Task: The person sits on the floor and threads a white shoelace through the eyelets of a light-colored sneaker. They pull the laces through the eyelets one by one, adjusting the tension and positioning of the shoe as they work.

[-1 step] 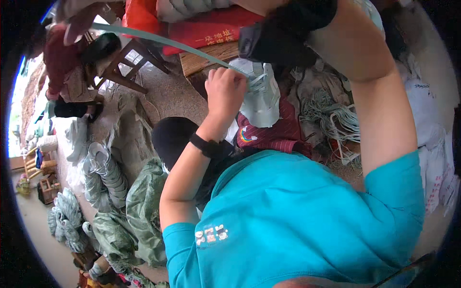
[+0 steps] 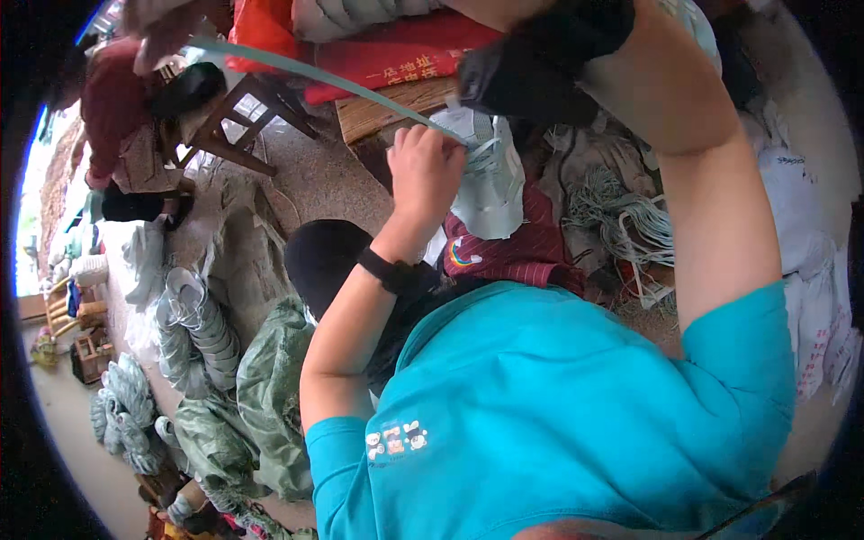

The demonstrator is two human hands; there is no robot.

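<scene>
A pale grey-green lace-up shoe (image 2: 493, 200) rests against my lap, its toe toward me, over maroon striped cloth (image 2: 517, 252). My left hand (image 2: 425, 171) is closed in a pinch beside the shoe's eyelets, on a flat pale green shoelace (image 2: 310, 79). The lace stretches taut up to the far left. At its other end, blurred near the picture's rim, my right hand (image 2: 166, 34) appears closed on it. My raised right forearm crosses the top, with a black device (image 2: 531, 76) strapped on; part of that arm lies outside the view.
A wooden bench top (image 2: 396, 106) with a red bag (image 2: 396, 63) stands behind the shoe. Bundled pale laces (image 2: 621, 211) lie at right. Stacked shoes (image 2: 198, 328) and green woven sacks (image 2: 274, 396) fill the left. Another person (image 2: 121, 126) is near a wooden stool (image 2: 238, 126).
The right hand and its end of the shoelace have shifted slightly right. My left hand has moved a little to the right, still pinching at the shoe.
</scene>
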